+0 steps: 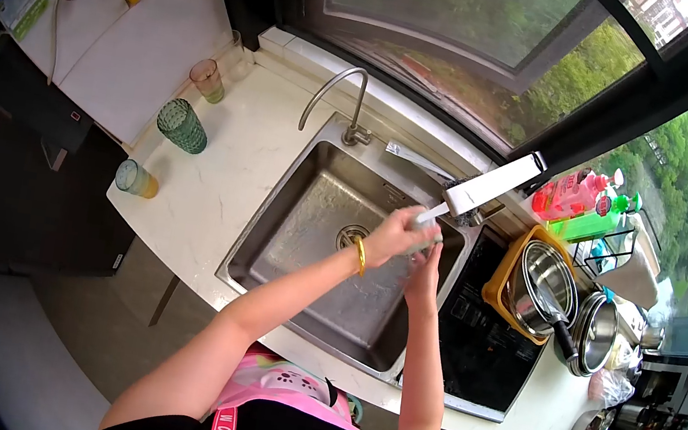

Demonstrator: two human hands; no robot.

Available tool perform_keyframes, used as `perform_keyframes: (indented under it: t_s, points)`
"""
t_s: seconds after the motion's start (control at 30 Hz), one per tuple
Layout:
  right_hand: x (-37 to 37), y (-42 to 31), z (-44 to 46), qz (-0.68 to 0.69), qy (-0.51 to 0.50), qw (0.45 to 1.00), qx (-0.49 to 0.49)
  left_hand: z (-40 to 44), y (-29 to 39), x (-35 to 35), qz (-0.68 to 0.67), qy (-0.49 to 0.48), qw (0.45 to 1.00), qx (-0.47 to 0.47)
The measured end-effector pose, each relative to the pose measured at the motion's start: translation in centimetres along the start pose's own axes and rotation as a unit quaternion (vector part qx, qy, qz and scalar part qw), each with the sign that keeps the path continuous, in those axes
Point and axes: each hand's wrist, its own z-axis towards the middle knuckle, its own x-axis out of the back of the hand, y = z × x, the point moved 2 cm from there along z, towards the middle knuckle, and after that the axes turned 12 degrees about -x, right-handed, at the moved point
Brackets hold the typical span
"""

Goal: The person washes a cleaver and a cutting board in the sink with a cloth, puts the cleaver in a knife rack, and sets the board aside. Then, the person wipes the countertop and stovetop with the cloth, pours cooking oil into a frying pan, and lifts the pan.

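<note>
Over the right part of the steel sink (305, 236), my left hand (390, 235), with a gold bracelet at its wrist, closes around a small pale greenish glass (421, 244). My right hand (424, 276) has its fingers closed at the lower side of the same glass, which the hands largely hide. Just above them is the end of a long white tap (495, 184), where a pale stream runs down to the glass. A dark scouring pad (463, 202) shows partly behind the tap.
On the left counter stand a ribbed green glass (183, 126), a pink-green tumbler (207, 81) and a blue-amber tumbler (137, 180). A curved steel faucet (353, 96) rises behind the sink. At right are soap bottles (569, 195), a yellow basket (501, 283) and steel pots (550, 277).
</note>
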Motion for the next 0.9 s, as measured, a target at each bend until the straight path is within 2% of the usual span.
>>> perform_keyframes:
  t_s: [0.03,0.07,0.1,0.13,0.17,0.2,0.23,0.27,0.33,0.37,0.4,0.43,0.47,0.5,0.57,0.6,0.67,0.7,0.73,0.8,0.83,0.87,0.9]
  points:
    - [0.0,0.0,0.2,-0.003,0.000,1.000,-0.001,-0.7,1.0,-0.9,0.090,0.021,0.995,0.023]
    - [-0.4,0.0,0.4,0.056,-0.116,0.991,0.030,-1.0,0.7,-1.6,0.088,0.023,0.996,0.022]
    - [-0.8,0.2,0.7,0.115,-0.230,0.965,0.058,-1.2,0.5,-2.5,0.206,-0.032,0.974,-0.084]
    - [-1.1,0.5,1.1,0.173,-0.339,0.921,0.085,-1.5,0.7,-3.8,0.318,-0.087,0.925,-0.188]
    - [-1.3,0.7,1.6,0.229,-0.442,0.860,0.111,-2.0,0.7,-5.1,0.353,-0.110,0.898,-0.240]
    - [-1.5,1.1,8.5,0.307,-0.430,0.834,-0.159,-2.7,1.1,-6.4,0.386,-0.134,0.866,-0.290]
    - [-2.7,1.0,8.8,0.272,-0.499,0.798,-0.199,-3.0,1.1,-6.8,0.435,-0.128,0.841,-0.295]
    - [-3.8,1.0,9.0,0.228,-0.565,0.758,-0.233,-2.7,0.7,-6.0,0.434,-0.128,0.843,-0.293]
    - [-5.5,0.6,8.1,0.237,-0.530,0.789,-0.199,-1.1,0.5,-3.3,0.529,-0.115,0.789,-0.291]
    - [-5.9,0.4,7.4,0.256,-0.453,0.843,-0.136,-0.2,1.0,-2.2,0.548,-0.075,0.782,-0.288]
    - [-6.2,0.1,6.4,0.262,-0.366,0.890,-0.070,0.8,1.4,-1.2,0.588,-0.032,0.772,-0.240]
    - [-6.5,-0.4,5.3,0.257,-0.281,0.925,-0.014,1.3,1.1,-0.5,0.573,0.003,0.772,-0.275]
    - [-6.7,-1.0,4.3,0.244,-0.208,0.947,0.033,1.7,0.7,0.1,0.557,0.038,0.769,-0.310]
    - [-6.8,-1.5,3.4,0.226,-0.158,0.959,0.066,1.9,1.0,0.4,0.543,0.070,0.783,-0.296]
    - [-7.1,-2.1,2.2,0.173,-0.101,0.973,0.115,2.0,0.4,1.9,0.524,0.171,0.787,-0.276]
    - [-7.2,-2.2,2.0,0.135,-0.102,0.976,0.136,2.0,-0.8,3.3,0.524,0.167,0.790,-0.271]
    - [-7.5,-2.3,1.6,0.016,-0.108,0.974,0.198,2.1,-2.7,5.9,0.369,0.204,0.864,-0.275]
    - [-7.8,-1.8,1.7,-0.008,-0.090,0.955,0.284,1.2,-2.8,4.6,0.126,0.193,0.954,-0.189]
    - [-8.1,-2.1,2.1,-0.015,-0.076,0.956,0.282,0.6,-2.7,4.0,0.126,0.191,0.956,-0.186]
    - [-8.6,-1.5,0.8,-0.078,0.062,0.956,0.277,-0.4,-3.2,3.5,0.126,0.220,0.964,-0.085]
    - [-8.6,-0.7,1.1,-0.087,0.054,0.961,0.258,-1.2,-4.6,4.5,0.194,0.283,0.939,0.001]
    - [-8.4,0.4,1.6,-0.095,0.045,0.965,0.239,-2.1,-5.8,5.1,0.194,0.282,0.939,0.003]
    - [-8.6,2.0,1.8,-0.029,0.011,0.974,0.226,-3.4,-6.6,5.9,0.223,0.293,0.928,-0.050]
